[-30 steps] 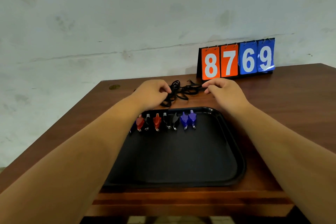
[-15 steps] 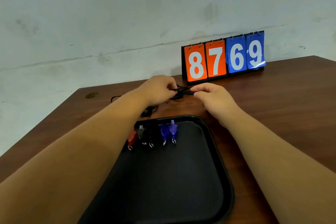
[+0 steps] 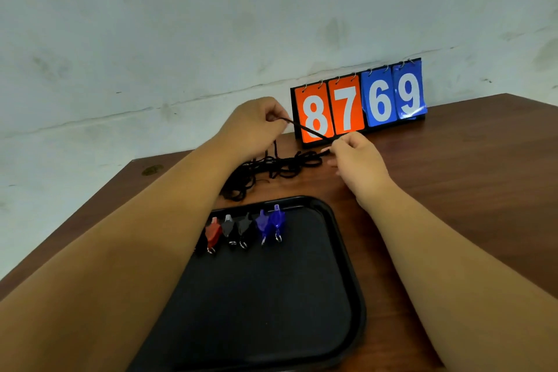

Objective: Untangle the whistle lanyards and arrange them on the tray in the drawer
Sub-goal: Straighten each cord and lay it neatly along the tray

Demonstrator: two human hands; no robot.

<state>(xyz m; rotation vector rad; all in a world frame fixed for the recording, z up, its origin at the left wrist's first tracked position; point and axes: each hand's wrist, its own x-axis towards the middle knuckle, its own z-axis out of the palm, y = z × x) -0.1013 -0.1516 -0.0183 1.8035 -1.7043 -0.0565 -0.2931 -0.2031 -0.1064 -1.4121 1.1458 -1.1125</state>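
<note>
A tangle of black lanyards (image 3: 280, 166) lies on the brown table just beyond a black tray (image 3: 347, 266). My left hand (image 3: 253, 127) is raised above the tangle and pinches one end of a black cord. My right hand (image 3: 359, 160) pinches the same cord lower down, so a stretch of lanyard (image 3: 308, 129) runs taut between them. Along the tray's far edge lie several whistles in a row: red (image 3: 213, 234), black (image 3: 238, 228) and blue (image 3: 271, 222). My left forearm hides the row's left end.
A flip scoreboard (image 3: 359, 103) reading 8769 stands at the table's back edge, right behind my hands. A pale wall rises behind it. The table's left edge (image 3: 75, 220) runs diagonally past my left arm.
My left hand has lifted up and away from the tangle, drawing one cord taut against my right hand. The camera has tilted, so the tray sits lower in view.
</note>
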